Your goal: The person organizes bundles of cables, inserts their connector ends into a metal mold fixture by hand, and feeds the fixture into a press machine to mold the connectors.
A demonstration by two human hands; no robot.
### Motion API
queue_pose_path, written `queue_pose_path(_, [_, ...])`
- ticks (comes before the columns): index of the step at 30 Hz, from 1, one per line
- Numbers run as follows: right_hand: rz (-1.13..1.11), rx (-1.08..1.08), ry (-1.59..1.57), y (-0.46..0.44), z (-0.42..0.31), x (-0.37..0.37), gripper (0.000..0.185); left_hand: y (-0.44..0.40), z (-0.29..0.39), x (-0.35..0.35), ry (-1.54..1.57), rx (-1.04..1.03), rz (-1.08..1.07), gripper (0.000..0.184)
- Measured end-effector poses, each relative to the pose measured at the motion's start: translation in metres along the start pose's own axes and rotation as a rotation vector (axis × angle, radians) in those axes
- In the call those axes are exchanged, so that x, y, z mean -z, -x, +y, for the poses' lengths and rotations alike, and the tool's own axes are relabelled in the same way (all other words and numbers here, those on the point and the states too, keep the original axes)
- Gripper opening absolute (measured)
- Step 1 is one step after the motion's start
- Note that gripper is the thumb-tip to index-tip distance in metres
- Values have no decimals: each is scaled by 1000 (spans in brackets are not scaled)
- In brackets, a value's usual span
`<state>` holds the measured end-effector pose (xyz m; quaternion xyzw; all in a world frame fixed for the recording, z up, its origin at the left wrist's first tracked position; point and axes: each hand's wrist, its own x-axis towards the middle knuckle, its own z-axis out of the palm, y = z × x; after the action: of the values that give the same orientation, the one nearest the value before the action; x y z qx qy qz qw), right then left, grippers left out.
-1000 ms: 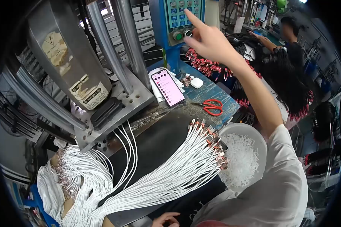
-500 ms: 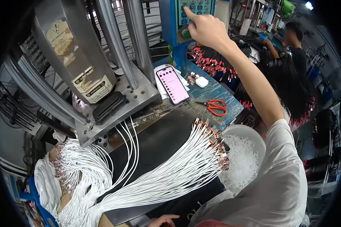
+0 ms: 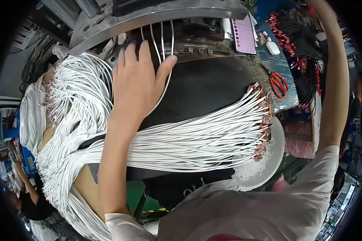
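My left hand (image 3: 136, 78) is over the black work surface, back up, with its thumb spread from the fingers. The fingertips reach the few white cables (image 3: 162, 40) that run under the metal press plate (image 3: 161, 18); whether they touch them is unclear. Beneath my left forearm lies a large bundle of white cables (image 3: 189, 140), its copper-coloured and orange ends fanned out at the right. My right arm stretches up past the top edge, with the hand beyond the frame. More white cables (image 3: 82, 80) are heaped at the left.
Red-handled cutters (image 3: 278, 84), a phone (image 3: 243, 36) and a white case (image 3: 273, 48) lie at the upper right. A round tub (image 3: 277, 148) holds small clear pieces. Black cables (image 3: 305, 44) with red ends hang beyond. Another person (image 3: 32, 201) is at the lower left.
The view has turned down and left. My left hand has come up from the bottom edge to the cables by the press. My right hand, earlier at the button panel, has left the view.
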<state>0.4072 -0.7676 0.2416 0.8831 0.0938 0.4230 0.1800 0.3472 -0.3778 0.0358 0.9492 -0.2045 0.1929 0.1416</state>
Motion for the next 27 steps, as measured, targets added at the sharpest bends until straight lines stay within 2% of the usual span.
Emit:
queue_pose_path(3, [-67, -24, -152, 1, -14, 12, 33, -28, -28, -46, -139, -23, 199, 73])
queue_pose_path(6, [17, -255, -240, 17, -44, 9, 34, -51, -26, -42, -182, 105, 22, 79])
queue_pose_path(8, [85, -367, -318, 38, -62, 7, 32, -57, -33, -51, -219, 106, 63, 78])
queue_pose_path(9, [131, -343, -390, 51, -76, 8, 31, -58, -34, -54, -235, 106, 83, 78])
queue_pose_path(11, [181, -238, -529, 74, -112, 14, 30, -64, -33, -48, -147, 198, -52, 80])
queue_pose_path(13, [92, -202, -625, 85, -109, 15, 32, -68, -30, -44, -123, 255, -142, 81])
queue_pose_path(15, [177, -338, -763, 80, -103, 6, 36, -64, -35, -55, -169, 178, -18, 83])
queue_pose_path(16, [238, -397, -802, 75, -93, 5, 38, -65, -27, -42, -135, 200, -136, 80])
queue_pose_path(17, [163, -493, -747, 69, -79, 10, 45, -62, -20, -43, -217, 153, -50, 72])
queue_pose_path(18, [67, -463, -515, 62, -60, 16, 51, -61, -16, -37, -180, 105, -84, 68])
queue_pose_path(19, [57, -472, -564, 55, -50, 22, 58, -59, -13, -37, -190, 98, -18, 66])
queue_pose_path(20, [55, -426, -569, 53, -37, 19, 63, -61, -10, -37, -181, 148, 4, 66])
queue_pose_path(22, [23, -431, -428, 47, -16, 7, 71, -59, -10, -33, -278, 63, -8, 72])
queue_pose_path(23, [26, -465, -435, 41, -12, 11, 73, -57, -14, -40, -330, -27, 119, 73])
queue_pose_path(25, [17, -475, -334, 32, -9, 19, 75, -59, -7, -39, -399, 11, 47, 77])
queue_pose_path(26, [24, -501, -322, 29, -3, 14, 71, -61, -8, -44, -400, -21, 109, 79])
queue_pose_path(27, [28, -525, -310, 30, 4, 2, 69, -62, -6, -42, -411, -14, 47, 81])
